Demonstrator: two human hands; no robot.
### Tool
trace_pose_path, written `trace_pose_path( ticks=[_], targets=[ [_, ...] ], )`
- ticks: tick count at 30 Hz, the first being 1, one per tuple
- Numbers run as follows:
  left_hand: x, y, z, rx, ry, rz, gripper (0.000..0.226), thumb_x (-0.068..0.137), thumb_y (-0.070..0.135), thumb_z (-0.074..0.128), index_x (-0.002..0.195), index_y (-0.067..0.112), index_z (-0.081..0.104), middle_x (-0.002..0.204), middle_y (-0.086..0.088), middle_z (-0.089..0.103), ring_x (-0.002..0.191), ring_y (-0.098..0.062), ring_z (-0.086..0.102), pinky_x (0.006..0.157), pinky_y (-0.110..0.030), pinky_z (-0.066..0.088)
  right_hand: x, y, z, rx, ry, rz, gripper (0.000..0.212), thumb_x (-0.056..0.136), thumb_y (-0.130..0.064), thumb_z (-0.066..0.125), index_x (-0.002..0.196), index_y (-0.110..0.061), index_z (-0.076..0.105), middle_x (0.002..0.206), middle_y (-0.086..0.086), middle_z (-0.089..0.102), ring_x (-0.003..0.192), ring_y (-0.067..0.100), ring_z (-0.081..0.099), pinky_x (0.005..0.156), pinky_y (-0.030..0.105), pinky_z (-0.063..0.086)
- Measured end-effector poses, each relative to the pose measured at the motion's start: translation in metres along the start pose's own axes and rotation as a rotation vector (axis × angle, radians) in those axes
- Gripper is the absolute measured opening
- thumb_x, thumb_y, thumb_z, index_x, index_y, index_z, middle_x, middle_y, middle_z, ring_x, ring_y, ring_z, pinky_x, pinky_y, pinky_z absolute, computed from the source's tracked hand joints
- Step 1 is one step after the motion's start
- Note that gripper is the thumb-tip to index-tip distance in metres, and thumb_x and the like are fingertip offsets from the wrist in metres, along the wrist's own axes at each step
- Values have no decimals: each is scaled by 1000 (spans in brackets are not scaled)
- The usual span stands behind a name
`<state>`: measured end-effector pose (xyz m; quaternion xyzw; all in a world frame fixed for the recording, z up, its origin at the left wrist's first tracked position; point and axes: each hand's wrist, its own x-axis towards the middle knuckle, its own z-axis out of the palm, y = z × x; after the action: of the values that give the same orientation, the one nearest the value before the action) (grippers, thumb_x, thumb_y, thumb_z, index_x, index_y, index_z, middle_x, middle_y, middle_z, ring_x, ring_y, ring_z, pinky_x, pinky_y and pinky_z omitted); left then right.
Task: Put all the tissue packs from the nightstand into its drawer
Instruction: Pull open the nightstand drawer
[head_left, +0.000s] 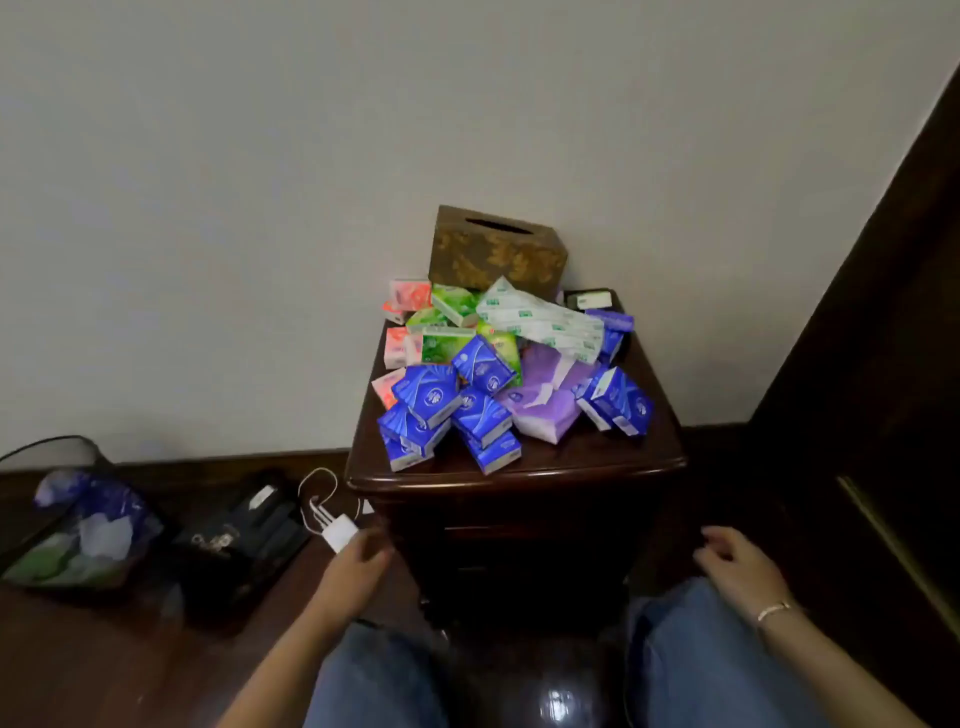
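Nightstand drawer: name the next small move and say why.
Probably pull the drawer open first, perhaps with the right hand, which is low beside its front. The drawer looks shut, the tissue packs lie piled on the nightstand top, and the left hand is low too.

A plain pale wall (208, 208) meets a dark glossy wooden floor (104, 665), dark wood panelling (883, 364) at right.

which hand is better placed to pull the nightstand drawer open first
Left, probably. The left hand has its fingertips by the corner of the closed drawer front, while the right hand hangs off to the right of the nightstand. Both seem to hold nothing.
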<state>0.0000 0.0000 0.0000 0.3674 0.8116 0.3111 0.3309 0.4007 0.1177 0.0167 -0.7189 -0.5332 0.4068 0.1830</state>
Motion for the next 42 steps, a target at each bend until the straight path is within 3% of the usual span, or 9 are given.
trace_pose_path(
  ticks=[4, 8, 14, 20, 25, 30, 35, 38, 42],
  targets=[
    [40, -1, 35, -66, 137, -116, 19, 90, 5, 52, 109, 3, 54, 97, -7, 58, 95, -31, 58, 75, -31, 40, 41, -12, 37, 69, 50, 102, 50, 87, -10, 58, 133, 2, 42, 130, 24, 53, 118, 39, 51, 97, 36, 39],
    [53, -22, 61, -220, 176, -72, 25, 88, -2, 50, 105, 17, 51, 88, 8, 60, 81, -12, 59, 61, -13, 42, 61, 1, 64, 184, 32, 163, 51, 84, -5, 59, 132, -2, 42, 125, 22, 55, 110, 37, 55, 93, 36, 42],
    [70, -45, 76, -268, 125, -155, 52, 91, 0, 51, 141, 5, 36, 127, -9, 53, 113, -23, 53, 93, -35, 43, 83, 10, 88, 295, -71, 215, 60, 82, 3, 61, 137, -7, 39, 125, 19, 57, 112, 36, 56, 99, 41, 44],
    [77, -56, 80, -258, 122, -218, 65, 85, -10, 42, 145, 13, 32, 124, -11, 55, 117, -32, 52, 98, -48, 44, 91, 18, 105, 340, -32, 197, 62, 77, 15, 55, 134, -7, 42, 123, 19, 58, 110, 34, 56, 90, 37, 44],
    [78, -66, 74, -264, 64, -185, 75, 81, -17, 37, 148, 15, 30, 121, 3, 49, 112, -12, 44, 95, -36, 43, 94, 25, 103, 248, -15, 140, 63, 76, 17, 49, 134, -7, 43, 121, 19, 59, 106, 30, 56, 87, 34, 43],
    [70, -75, 60, -285, -10, -141, 73, 79, -22, 33, 143, 13, 34, 131, -9, 53, 122, -23, 50, 98, -47, 47, 90, 39, 88, 98, -82, 147, 59, 77, 3, 56, 133, -11, 43, 109, 15, 60, 97, 32, 57, 81, 32, 44],
    [50, -81, 40, 117, -66, -140, 51, 83, -2, 45, 130, 17, 48, 121, -12, 61, 97, -23, 57, 77, -30, 41, 72, 45, 71, -184, -192, 103, 49, 76, -12, 62, 123, -13, 47, 81, -2, 53, 74, 17, 51, 61, 27, 38],
    [29, -74, 37, 303, -127, -133, 26, 82, 14, 55, 107, 20, 50, 112, -10, 62, 94, -27, 57, 79, -33, 43, 54, 46, 67, -356, -179, 15, 62, 76, -21, 65, 133, -16, 42, 118, 9, 56, 106, 27, 53, 82, 29, 43],
    [3, -54, 53, 560, 125, 199, 50, 78, 29, 64, 123, 11, 53, 124, -10, 54, 112, -30, 52, 90, -40, 46, 26, 41, 90, -732, -95, -387, 73, 77, -34, 59, 143, -23, 30, 154, 3, 23, 143, 22, 16, 114, 44, 17]
  ],
)
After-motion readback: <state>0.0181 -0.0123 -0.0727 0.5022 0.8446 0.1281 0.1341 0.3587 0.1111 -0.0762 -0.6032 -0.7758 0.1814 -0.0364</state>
